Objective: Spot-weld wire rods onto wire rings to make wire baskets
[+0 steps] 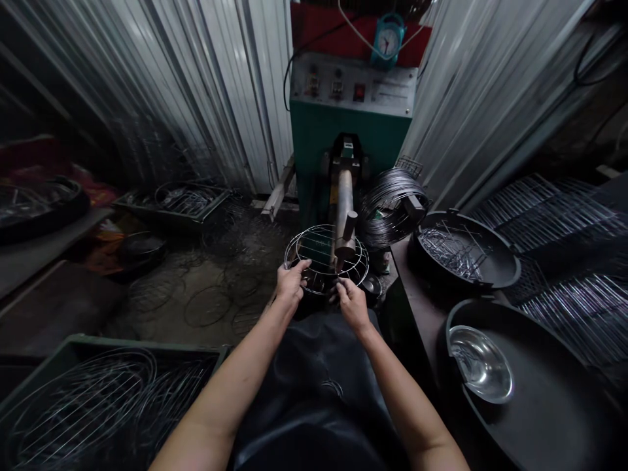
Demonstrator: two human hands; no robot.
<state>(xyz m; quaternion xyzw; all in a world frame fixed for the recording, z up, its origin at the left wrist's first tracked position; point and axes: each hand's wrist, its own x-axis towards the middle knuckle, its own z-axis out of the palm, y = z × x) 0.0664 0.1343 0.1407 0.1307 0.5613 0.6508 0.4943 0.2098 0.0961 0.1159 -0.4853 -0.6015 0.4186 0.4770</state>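
A round wire rack (307, 243) with parallel bars lies under the arm of a green spot welding machine (314, 144). My left hand (292, 282) grips its near left rim, thumb on top. At the near right rim, close below the electrode tip (338, 263), my right hand (348, 299) has its fingers pinched together. What those fingers hold is too small and dark to make out. The thick upper electrode arm (345, 209) reaches out over the rack, hiding part of its bars.
A coil of wire (392, 209) hangs right of the electrode arm. Black pans (540, 366) stand at the right, one with a steel bowl (483, 366), another (422, 261) with short metal pieces. Stacked wire grids (579, 314) lie beyond. A green bin (73, 347) of wire hoops sits lower left.
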